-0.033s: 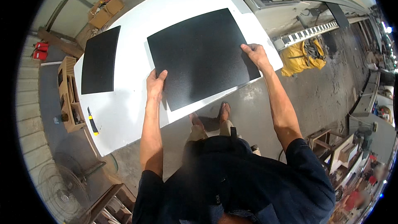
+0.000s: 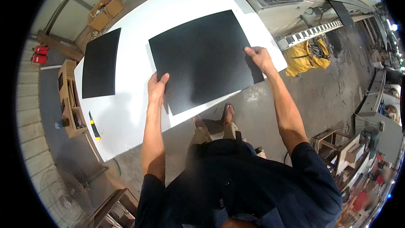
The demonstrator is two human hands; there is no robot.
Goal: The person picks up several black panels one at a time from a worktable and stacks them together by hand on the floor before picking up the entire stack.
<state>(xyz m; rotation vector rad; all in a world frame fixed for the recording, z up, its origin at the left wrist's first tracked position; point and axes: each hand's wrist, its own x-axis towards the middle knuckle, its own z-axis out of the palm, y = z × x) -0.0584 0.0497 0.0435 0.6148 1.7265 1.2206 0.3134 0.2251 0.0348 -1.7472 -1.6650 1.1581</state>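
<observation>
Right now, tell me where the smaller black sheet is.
In the head view, the smaller black sheet lies flat at the left end of the white table, apart from the large black sheet that both hands hold.

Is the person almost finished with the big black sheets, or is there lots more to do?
One smaller black sheet already lies flat at the left of the white table, with no hand on it. In hand is the large black sheet: the left hand holds its near left corner, the right hand its right edge, and its near edge hangs over the table. Letting go of it looks left to do.
</observation>
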